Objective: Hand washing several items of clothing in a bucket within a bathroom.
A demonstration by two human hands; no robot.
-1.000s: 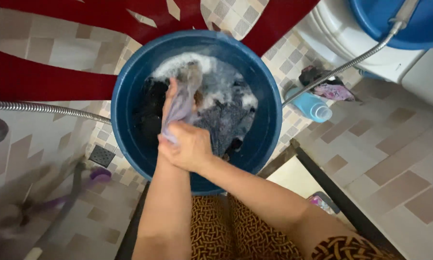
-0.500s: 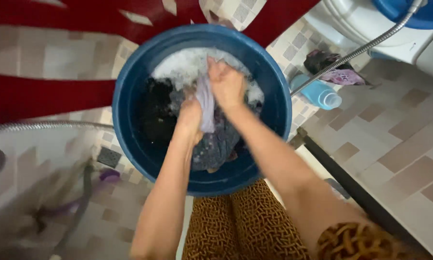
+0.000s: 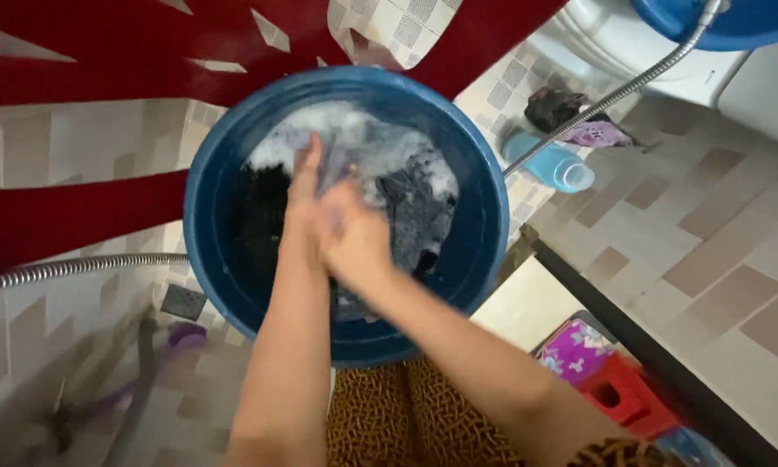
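A big blue plastic tub (image 3: 207, 199) stands on the tiled floor, full of soapy water, foam (image 3: 354, 130) and dark wet clothes (image 3: 415, 216). Both my hands are inside it, pressed together around a pale lilac-grey cloth (image 3: 333, 169). My left hand (image 3: 302, 195) grips the cloth from the left. From the right, my right hand (image 3: 359, 246) clasps the same cloth against the left one. The picture is blurred around the hands.
A metal shower hose (image 3: 69, 270) lies at the left and another hose (image 3: 614, 91) runs to the upper right. A light blue bottle (image 3: 549, 164) lies on the floor near a dark rag (image 3: 553, 108). A small red stool (image 3: 627, 398) stands at lower right, a floor drain (image 3: 183, 301) left.
My hands slid back toward me across the cloth, from the tub's far side to its middle, rubbing it. The view shifted slightly.
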